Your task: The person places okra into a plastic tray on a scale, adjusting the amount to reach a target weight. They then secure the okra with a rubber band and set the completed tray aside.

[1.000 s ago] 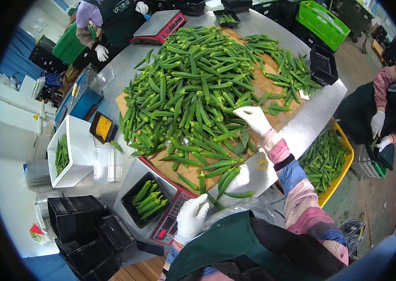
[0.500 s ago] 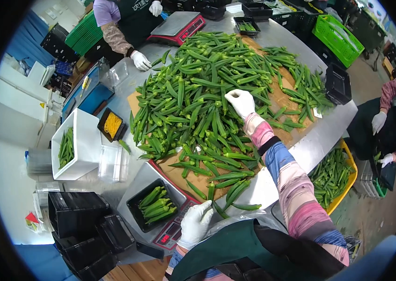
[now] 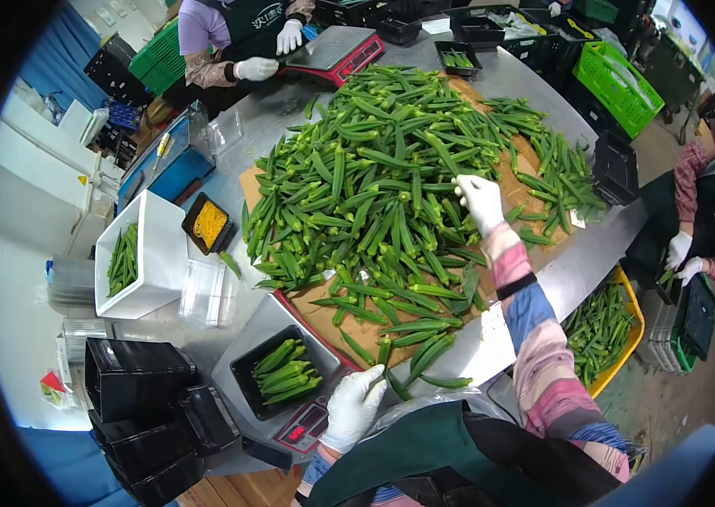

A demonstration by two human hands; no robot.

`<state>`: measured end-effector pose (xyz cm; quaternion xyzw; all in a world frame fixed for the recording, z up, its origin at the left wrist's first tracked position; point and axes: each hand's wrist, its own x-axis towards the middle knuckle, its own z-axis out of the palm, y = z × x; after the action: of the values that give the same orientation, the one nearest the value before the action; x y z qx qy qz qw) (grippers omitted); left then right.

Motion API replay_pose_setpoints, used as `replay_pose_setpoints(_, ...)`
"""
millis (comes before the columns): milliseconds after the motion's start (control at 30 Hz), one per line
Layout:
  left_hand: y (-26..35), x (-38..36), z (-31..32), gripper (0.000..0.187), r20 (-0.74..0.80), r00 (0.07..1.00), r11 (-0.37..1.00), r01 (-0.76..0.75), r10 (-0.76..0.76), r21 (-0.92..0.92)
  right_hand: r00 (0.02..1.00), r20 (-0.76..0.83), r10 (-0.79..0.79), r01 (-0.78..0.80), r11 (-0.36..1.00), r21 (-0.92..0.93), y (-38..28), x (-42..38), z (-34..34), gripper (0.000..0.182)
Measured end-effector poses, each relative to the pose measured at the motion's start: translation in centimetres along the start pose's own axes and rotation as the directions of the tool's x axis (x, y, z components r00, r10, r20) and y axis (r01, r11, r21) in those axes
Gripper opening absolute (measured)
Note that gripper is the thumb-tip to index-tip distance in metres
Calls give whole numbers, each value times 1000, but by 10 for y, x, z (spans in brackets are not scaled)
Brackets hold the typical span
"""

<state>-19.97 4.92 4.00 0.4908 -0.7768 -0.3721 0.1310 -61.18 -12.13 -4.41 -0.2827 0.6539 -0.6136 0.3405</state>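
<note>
Thumb and fingers of the person's right hand are bent close together at the right side of the okra heap, and one long pod runs up to the fingertips, though from where I stand I can't tell whether it is pinched or just lying behind them. Half a second ago that hand was over the middle of the heap; now it has swung out toward the bare cardboard. Down by the apron, the left hand has hardly shifted, curled beside a short pod, its hold hidden from me. Next to it, the black tray sits on the scale with its few pods looking unchanged, so I'd judge the picking is all at the heap. Across the table, a co-worker's hand has moved from the heap's edge to another scale.
</note>
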Motion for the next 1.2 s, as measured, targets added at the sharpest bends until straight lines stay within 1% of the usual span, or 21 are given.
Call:
replay_pose_setpoints(33,2,1,0,30,-2,1000,1000,-13,13,10,999,13,41,-42,993,107,-6,-18,-7,22)
replay_pose_setpoints(167,-2,-3,8,31,24,998,998,-61,62,-24,991,122,52,-88,945,316,-16,-73,-29,28)
replay_pose_setpoints(233,1,-5,8,31,31,995,995,-95,96,-9,971,219,101,-187,889,419,-22,-94,-38,33)
replay_pose_setpoints(333,5,-7,6,31,31,991,992,-128,127,16,955,278,104,-241,819,521,-32,-122,-40,32)
replay_pose_setpoints(467,6,-15,5,31,35,992,992,-122,122,11,923,353,152,-358,674,647,-44,-155,-35,29)
replay_pose_setpoints(533,8,-16,3,32,45,992,989,-115,120,-88,892,443,87,-383,666,640,-40,-168,-35,33)
replay_pose_setpoints(567,8,-18,0,32,43,994,986,-97,104,-135,864,500,60,-411,658,631,-43,-177,-27,35)
replay_pose_setpoints(600,8,-18,-1,31,1,993,966,-113,117,-232,865,500,44,-367,736,569,-46,-191,-20,31)
replay_pose_setpoints(633,16,-17,-6,30,-51,994,950,-109,99,-292,837,543,70,-352,829,435,-51,-207,-9,30)
replay_pose_setpoints(667,21,-17,-12,37,-78,993,934,-106,84,-340,799,594,99,-327,900,290,-54,-223,2,29)
replay_pose_setpoints(700,31,-18,-20,49,-88,996,907,-40,4,-419,753,646,127,-281,949,141,-59,-239,14,28)
replay_pose_setpoints(733,36,-18,-20,56,-121,992,808,-48,-29,-587,693,699,179,-251,968,2,-70,-256,26,27)
replay_pose_setpoints(767,30,-18,-18,57,-190,982,816,-111,2,-567,619,758,206,-193,975,-108,-58,-268,35,26)
replay_pose_setpoints(833,25,-20,-25,55,-130,988,641,-49,-80,-766,567,771,290,-256,952,-170,-52,-297,57,26)
replay_pose_setpoints(867,27,-24,-34,47,-40,982,543,66,-182,-837,522,796,306,-287,942,-173,-47,-303,64,24)
replay_pose_setpoints(967,5,-25,-47,38,-361,917,806,-83,-168,-586,506,786,355,-297,927,-228,-39,-314,75,23)
replay_pose_setpoints(1000,-2,-25,-62,33,-545,838,937,-165,-32,-309,510,766,392,-310,914,-261,-36,-316,75,23)
replay_pose_setpoints(1033,-3,-28,-88,37,-561,822,994,-46,94,100,535,761,367,-298,925,-236,-31,-316,74,23)
replay_pose_setpoints(1100,-41,-27,-108,43,-460,873,904,54,163,423,576,750,324,-272,942,-198,-22,-314,67,22)
replay_pose_setpoints(1167,-77,-30,-119,44,-444,885,889,86,139,451,611,706,358,-296,930,-215,-25,-313,62,22)
replay_pose_setpoints(1200,-86,-34,-125,42,-488,862,903,93,137,419,628,686,368,-312,926,-211,-21,-312,59,22)
